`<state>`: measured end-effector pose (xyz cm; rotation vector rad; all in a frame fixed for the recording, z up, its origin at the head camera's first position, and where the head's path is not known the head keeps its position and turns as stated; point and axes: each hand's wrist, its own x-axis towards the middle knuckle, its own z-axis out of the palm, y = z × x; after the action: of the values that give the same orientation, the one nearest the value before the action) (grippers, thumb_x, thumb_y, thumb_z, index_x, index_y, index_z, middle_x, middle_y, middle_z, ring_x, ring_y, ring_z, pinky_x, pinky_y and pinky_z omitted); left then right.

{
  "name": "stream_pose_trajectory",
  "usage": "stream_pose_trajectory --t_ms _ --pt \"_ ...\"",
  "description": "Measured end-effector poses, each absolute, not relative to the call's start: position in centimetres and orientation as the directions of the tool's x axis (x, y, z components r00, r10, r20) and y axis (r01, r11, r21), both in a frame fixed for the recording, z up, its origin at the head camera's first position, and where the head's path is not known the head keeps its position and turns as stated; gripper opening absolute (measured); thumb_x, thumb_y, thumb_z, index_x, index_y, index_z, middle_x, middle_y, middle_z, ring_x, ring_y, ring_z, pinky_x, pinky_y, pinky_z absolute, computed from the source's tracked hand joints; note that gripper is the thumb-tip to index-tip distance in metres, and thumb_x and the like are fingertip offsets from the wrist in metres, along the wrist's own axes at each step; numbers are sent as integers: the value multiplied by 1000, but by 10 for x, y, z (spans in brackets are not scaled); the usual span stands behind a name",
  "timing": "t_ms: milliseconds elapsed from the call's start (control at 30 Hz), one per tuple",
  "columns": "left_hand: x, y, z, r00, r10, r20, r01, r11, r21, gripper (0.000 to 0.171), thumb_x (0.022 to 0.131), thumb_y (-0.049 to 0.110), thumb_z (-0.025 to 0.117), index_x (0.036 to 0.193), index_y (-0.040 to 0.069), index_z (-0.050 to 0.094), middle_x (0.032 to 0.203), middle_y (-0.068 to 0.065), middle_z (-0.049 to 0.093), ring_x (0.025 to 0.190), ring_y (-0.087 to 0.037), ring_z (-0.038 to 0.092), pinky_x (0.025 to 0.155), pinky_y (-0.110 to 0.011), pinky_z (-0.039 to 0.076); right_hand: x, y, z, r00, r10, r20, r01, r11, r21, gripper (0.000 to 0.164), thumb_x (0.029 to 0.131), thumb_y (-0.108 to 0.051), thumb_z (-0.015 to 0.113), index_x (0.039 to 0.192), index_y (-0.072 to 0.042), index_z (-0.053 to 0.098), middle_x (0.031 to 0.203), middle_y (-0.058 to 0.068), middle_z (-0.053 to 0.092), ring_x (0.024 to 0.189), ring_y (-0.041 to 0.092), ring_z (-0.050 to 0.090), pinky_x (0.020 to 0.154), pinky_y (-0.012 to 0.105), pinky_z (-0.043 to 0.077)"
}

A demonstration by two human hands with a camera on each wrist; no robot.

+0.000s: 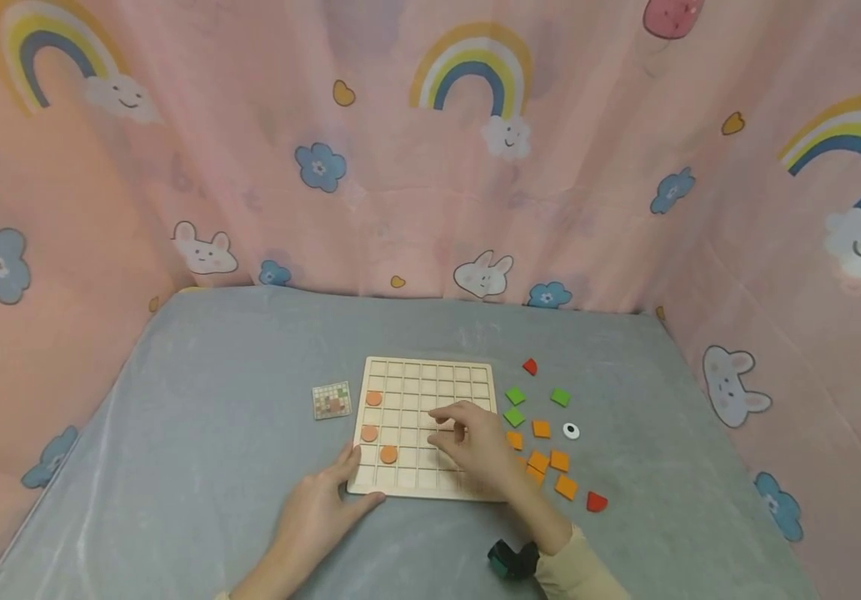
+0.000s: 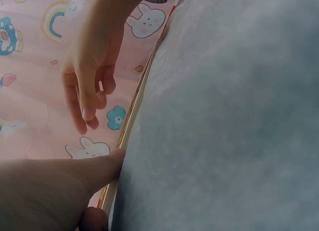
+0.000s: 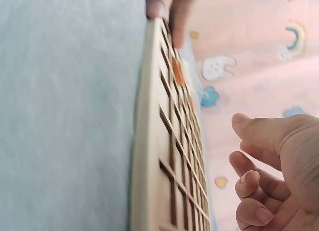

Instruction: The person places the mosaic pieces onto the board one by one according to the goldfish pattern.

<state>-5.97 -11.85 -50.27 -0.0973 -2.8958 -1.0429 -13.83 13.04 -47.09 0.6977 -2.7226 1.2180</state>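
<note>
A light wooden grid board (image 1: pixel 430 379) lies flat on the grey cloth, with three round orange pieces (image 1: pixel 388 454) in cells on its left side. My left hand (image 1: pixel 316 510) holds the board's near-left corner, thumb along the front edge and fingers at the left edge. Over the board's middle right hovers my right hand (image 1: pixel 475 442). Its fingers are loosely bent, and in the right wrist view the thumb (image 3: pixel 259 128) stands apart from the fingers with nothing between them. The palm and forearm hide the board's near-right part.
Right of the board lie several orange squares (image 1: pixel 560 460), green squares (image 1: pixel 515 396), a white disc with a black dot (image 1: pixel 571 431) and two red wedge pieces (image 1: pixel 597 502). A small card with a coloured grid pattern (image 1: pixel 332 401) lies to the left. Pink patterned curtains (image 1: pixel 400 208) surround the table.
</note>
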Motion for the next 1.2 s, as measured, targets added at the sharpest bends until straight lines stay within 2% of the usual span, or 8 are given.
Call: stream_pose_trajectory --t_ms 267,400,700,1000,1200 --pt "-59 -120 -503 -996 26 82 72 766 639 78 80 42 93 143 4 67 148 -14 62 124 -41 67 90 -53 60 -144 168 -463 -929 -246 276 -368 548 -751 32 90 -3 84 121 1 76 107 15 74 66 5 45 54 21 36" --pt "-58 -120 -503 -997 26 75 68 764 642 78 80 42 93 143 4 66 149 -14 61 125 -41 67 92 -54 60 -146 192 -458 -951 -161 264 -307 608 -732 31 91 -6 83 120 -1 77 106 15 75 66 8 47 52 21 33" --pt "-58 -119 -502 -996 28 81 74 763 642 77 80 42 93 142 4 67 148 -13 62 126 -42 66 92 -54 60 -151 248 -462 -972 -3 236 -173 688 -705 33 97 -12 79 129 -2 73 116 17 75 73 14 50 54 25 39" --pt "-59 -118 -502 -997 29 71 68 759 647 78 80 42 93 143 3 66 149 -14 61 127 -42 65 95 -54 59 -141 289 -463 -963 80 257 -123 717 -686 33 96 -13 80 127 -1 74 114 19 76 72 7 51 54 23 42" --pt "-60 -118 -502 -996 31 78 74 760 646 78 80 41 93 142 3 66 148 -15 61 126 -43 65 91 -54 60 -145 305 -465 -958 103 268 -107 739 -665 32 95 -11 81 124 0 76 112 21 77 73 2 52 52 21 43"
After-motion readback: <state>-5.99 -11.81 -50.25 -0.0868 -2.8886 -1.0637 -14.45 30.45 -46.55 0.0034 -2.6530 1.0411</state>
